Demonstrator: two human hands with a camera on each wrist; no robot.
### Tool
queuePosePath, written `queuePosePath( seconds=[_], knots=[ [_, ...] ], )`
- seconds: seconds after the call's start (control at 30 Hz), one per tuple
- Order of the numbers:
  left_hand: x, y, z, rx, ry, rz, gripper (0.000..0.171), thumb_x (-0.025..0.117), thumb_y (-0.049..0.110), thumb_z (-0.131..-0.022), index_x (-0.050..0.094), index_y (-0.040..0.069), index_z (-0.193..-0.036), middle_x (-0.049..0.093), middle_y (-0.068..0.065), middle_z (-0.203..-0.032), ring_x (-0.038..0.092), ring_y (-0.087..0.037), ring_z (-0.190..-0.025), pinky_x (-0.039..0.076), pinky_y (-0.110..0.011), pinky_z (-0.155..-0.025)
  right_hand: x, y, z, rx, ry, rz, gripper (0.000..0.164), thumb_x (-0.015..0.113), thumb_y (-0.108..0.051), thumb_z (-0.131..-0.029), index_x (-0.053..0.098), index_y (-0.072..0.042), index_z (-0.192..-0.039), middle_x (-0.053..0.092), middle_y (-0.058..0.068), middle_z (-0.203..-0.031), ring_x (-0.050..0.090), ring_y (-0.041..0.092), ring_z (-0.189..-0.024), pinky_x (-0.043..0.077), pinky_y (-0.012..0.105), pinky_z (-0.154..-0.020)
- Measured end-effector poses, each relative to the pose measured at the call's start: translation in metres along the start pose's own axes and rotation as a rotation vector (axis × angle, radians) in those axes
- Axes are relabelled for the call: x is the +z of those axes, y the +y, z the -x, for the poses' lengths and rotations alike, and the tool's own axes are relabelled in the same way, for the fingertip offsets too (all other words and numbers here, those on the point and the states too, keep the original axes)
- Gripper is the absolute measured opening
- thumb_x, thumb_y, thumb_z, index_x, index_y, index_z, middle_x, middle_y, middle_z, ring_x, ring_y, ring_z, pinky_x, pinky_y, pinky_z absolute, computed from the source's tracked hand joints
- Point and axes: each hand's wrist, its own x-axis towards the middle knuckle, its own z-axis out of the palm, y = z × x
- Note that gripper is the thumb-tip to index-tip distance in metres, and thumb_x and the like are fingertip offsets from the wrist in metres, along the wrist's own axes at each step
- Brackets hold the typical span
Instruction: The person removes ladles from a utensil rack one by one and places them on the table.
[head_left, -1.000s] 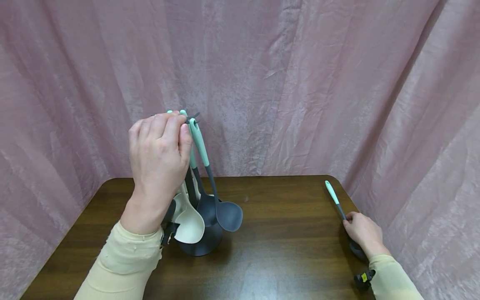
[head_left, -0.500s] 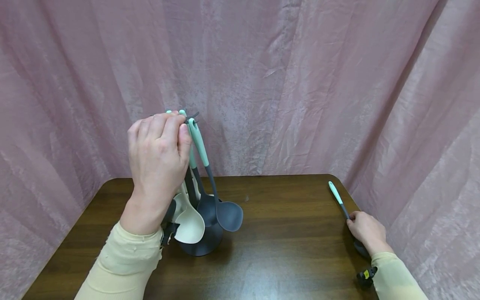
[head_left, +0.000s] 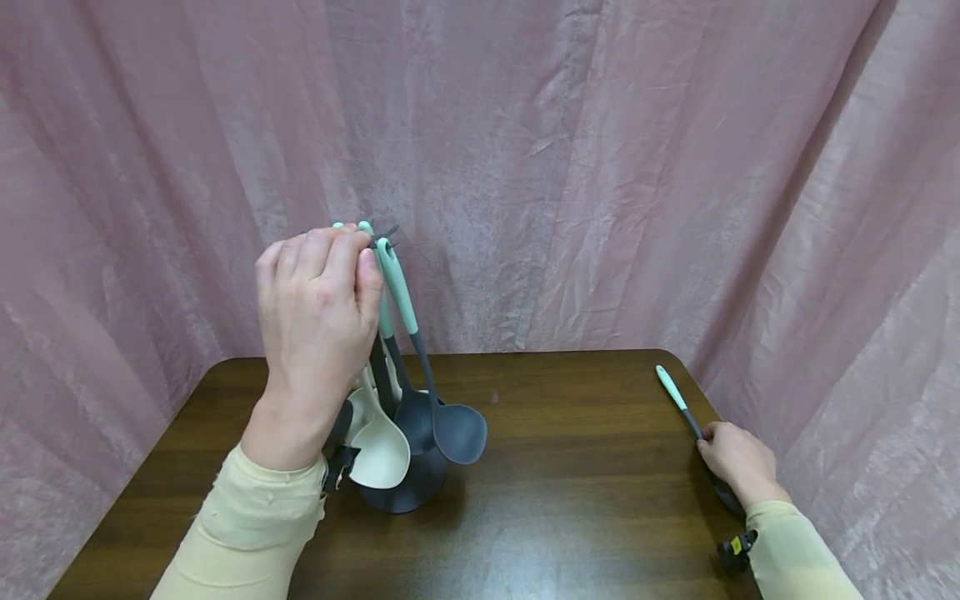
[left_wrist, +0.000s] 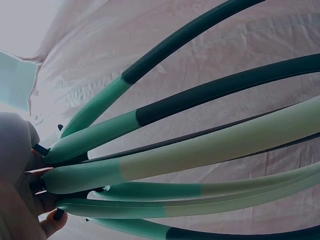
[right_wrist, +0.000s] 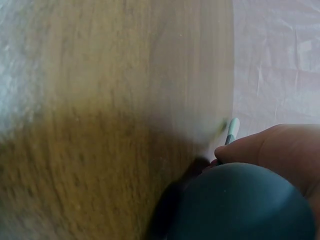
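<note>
My left hand (head_left: 318,312) curls over the top of a dark utensil stand (head_left: 405,492), right among its hooks. Mint-handled utensils hang round it, among them a dark grey ladle (head_left: 459,433) and a cream ladle (head_left: 379,450). In the left wrist view, several mint handles (left_wrist: 82,175) fan out from beside the fingers. At the table's right edge, my right hand (head_left: 738,462) grips the shaft of a kitchen utensil with a mint handle (head_left: 670,386). Its rounded dark head (right_wrist: 245,205) fills the lower part of the right wrist view; in the head view the hand partly hides it.
Both items are on a brown wooden table (head_left: 570,467) with rounded back corners. Pink curtains (head_left: 525,167) hang close behind it and along the right side. Wide table surface lies between the stand and the right hand.
My right hand has shifted slightly rightward and a little nearer the table's right edge, carrying the utensil along. The left hand and the stand look practically the same.
</note>
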Motion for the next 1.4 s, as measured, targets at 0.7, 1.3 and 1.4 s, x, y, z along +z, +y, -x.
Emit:
queuePosePath(
  seconds=[0.7,1.3,1.4],
  knots=[
    [0.0,0.0,-0.005,-0.006,0.013,0.027,0.036,0.048,0.022,-0.111,0.077,0.0,-0.109,0.078,-0.016,-0.115,0.068,-0.044,-0.104,0.047,-0.057,-0.101,-0.001,0.002,-0.003,-0.007,-0.003,0.021,0.022,0.064,-0.013,-0.096,0.074,0.0,-0.11,0.075,0.029,-0.106,0.071,0.047,-0.091,0.055,0.066,-0.069],
    [0.001,-0.001,-0.005,-0.003,0.026,0.029,0.034,0.05,0.02,-0.11,0.078,0.001,-0.106,0.078,-0.014,-0.113,0.068,-0.044,-0.1,0.048,-0.057,-0.099,-0.004,0.014,-0.006,0.018,-0.01,0.02,0.024,0.063,-0.013,-0.098,0.074,0.001,-0.113,0.074,0.03,-0.107,0.07,0.046,-0.092,0.055,0.066,-0.071],
    [0.0,-0.002,-0.005,-0.005,0.02,0.04,0.034,0.05,0.019,-0.11,0.078,0.001,-0.106,0.078,-0.014,-0.112,0.068,-0.043,-0.099,0.048,-0.057,-0.099,-0.003,0.014,-0.005,0.023,-0.019,0.019,0.023,0.064,-0.014,-0.098,0.074,0.001,-0.112,0.074,0.029,-0.105,0.07,0.044,-0.09,0.055,0.065,-0.071]
  ],
)
